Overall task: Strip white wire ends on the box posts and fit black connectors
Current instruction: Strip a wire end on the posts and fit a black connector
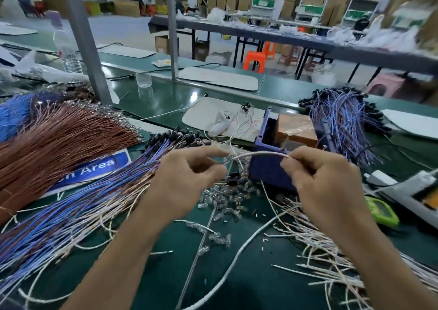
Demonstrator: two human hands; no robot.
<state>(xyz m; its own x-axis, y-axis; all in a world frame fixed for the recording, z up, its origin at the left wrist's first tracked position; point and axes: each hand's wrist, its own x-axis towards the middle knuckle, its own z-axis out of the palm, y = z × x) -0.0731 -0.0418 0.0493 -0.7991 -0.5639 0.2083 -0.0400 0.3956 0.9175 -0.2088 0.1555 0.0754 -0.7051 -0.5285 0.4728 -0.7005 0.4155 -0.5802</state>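
loose white wires (320, 262): near right, a tangle beside the right forearm. We expect a snag or drag if that arm swings.
clear pieces (220, 199): heap below and between the hands. They are easily scattered, or grabbed instead of a black one.
left hand (189, 179): fingers curled, pinching the wire's left end.
right hand (324, 186): curled, pinching the right end.
white wire (258, 154): arched between both hands, in front of the box. With so thin a pinch, we judge it may slip or kink.
box (265, 169): purple, just beyond the hands. We cannot make out the posts, so the wire could miss one.
black connectors (182, 136): far left, on the bundle ends.

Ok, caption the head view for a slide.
A white wire pinched by the left hand and right hand before the purple box.
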